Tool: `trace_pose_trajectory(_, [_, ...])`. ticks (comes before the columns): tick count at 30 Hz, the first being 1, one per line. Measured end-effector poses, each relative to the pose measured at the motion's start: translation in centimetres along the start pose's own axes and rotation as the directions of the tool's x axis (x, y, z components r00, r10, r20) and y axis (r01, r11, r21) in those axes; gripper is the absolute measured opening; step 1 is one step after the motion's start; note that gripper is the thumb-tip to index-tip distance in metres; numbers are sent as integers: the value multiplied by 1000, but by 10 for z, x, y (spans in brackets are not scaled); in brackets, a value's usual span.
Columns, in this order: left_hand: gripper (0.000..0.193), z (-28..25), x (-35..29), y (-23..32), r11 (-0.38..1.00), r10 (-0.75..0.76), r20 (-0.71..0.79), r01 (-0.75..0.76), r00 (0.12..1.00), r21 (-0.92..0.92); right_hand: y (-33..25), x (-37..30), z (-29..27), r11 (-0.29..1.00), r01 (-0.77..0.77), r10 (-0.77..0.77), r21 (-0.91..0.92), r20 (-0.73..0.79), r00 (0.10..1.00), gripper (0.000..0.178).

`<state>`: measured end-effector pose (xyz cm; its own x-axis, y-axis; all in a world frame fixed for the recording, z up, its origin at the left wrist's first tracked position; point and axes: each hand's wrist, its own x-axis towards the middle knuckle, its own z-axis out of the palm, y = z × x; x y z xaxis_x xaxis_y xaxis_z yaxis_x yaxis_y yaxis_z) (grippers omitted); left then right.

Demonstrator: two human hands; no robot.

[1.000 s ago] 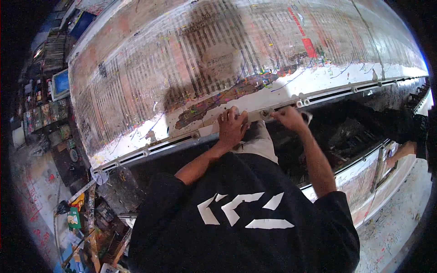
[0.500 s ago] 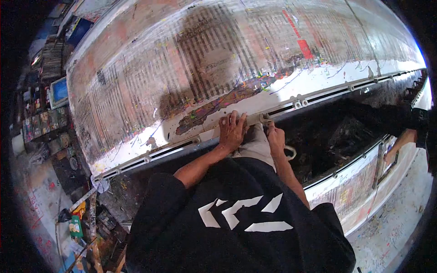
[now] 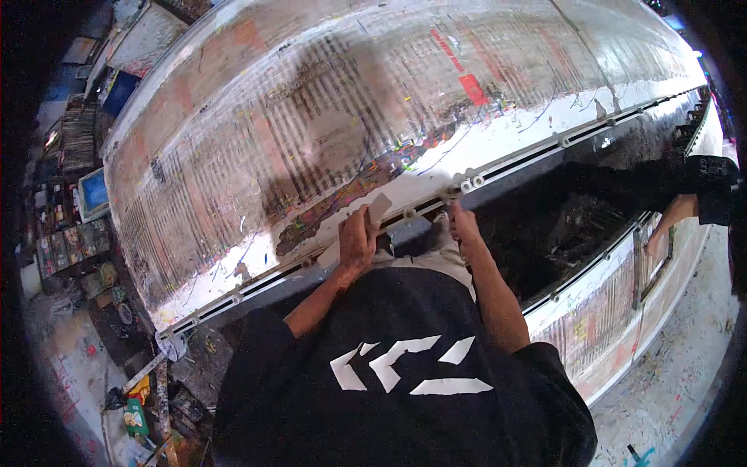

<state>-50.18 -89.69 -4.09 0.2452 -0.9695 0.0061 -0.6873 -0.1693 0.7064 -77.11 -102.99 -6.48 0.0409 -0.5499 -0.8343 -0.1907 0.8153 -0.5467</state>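
Left hand: fingers pinching beige flat piece, now lifted, rail slot bared | right hand, frame centre: fingers curled, hold unclear

At twelve o'clock the brownish-grey worktop carries dark parallel stripes, pink patches and, toward one, a red block. The flat piece at the dial's centre is greyish beige. The shirt at six is black with angular white shapes; the panel at nine, blue.
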Motion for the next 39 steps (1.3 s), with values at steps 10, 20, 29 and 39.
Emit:
trace_pose_trajectory(10, [46, 93, 136, 156, 982, 56, 74, -42, 996, -186, -68, 82, -203, 831, 406, -415, -381, 63, 908, 51])
trace_pose_trajectory(20, [45, 183, 151, 189, 974, 162, 150, -182, 975, 137, -99, 110, -208, 659, 523, -695, -540, -172, 699, 42])
trace_pose_trajectory(29, [46, 161, 134, 178, 963, 159, 257, -207, 953, 175, -58, 102, -155, 825, 443, -485, -350, -36, 874, 49])
trace_pose_trajectory(39, [49, 156, 132, 165, 975, 157, 227, -188, 961, 123, -66, 109, -155, 733, 408, -484, -544, 5, 875, 41])
